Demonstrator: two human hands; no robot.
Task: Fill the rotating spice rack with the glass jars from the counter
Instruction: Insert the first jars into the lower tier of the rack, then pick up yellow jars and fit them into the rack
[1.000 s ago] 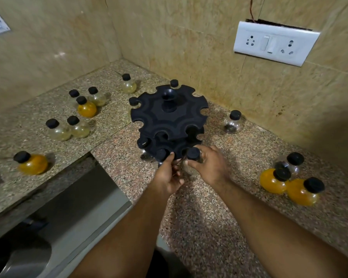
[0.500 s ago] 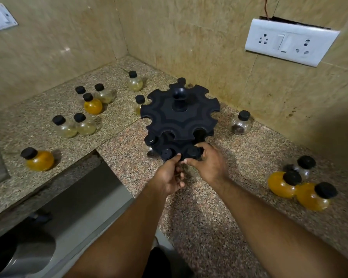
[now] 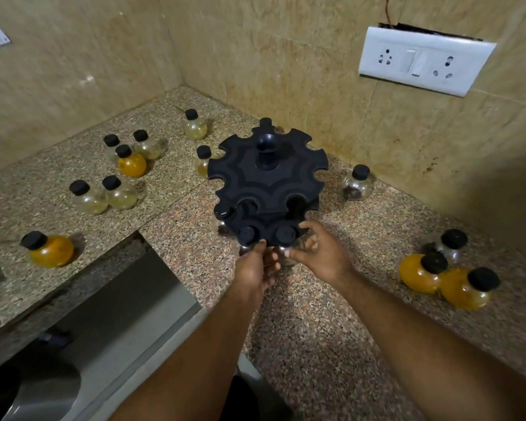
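**A:** Where are the grips?

**B:** Both are at the near edge of the rack (image 3: 268, 183), at its low tier. The right grip (image 3: 322, 256) curls thumb and fingers round a jar (image 3: 286, 234) seated in a low slot. The left grip (image 3: 254, 267) touches the glass just beside it, under a second cap (image 3: 246, 233). I cannot tell whether it clasps.

**A:** What crowds them?

**B:** The top tier overhangs the low slots. A third cap (image 3: 223, 210) fills the next slot to the left. A loose jar (image 3: 203, 162) stands just beside the rack's left edge, another (image 3: 265, 121) behind it, and a dark-filled one (image 3: 356, 183) near on the right.

**A:** Further out?

**B:** Seven jars (image 3: 119, 192), clear and orange, are scattered to the left. Three jars (image 3: 419, 270) are bunched to the right, two of them orange and touching.

**A:** And the room?

**B:** A speckled granite desk (image 3: 316, 329) in a corner of beige tiled wall, with a white socket plate (image 3: 422, 60) and a steel sink (image 3: 110, 323) at lower left.
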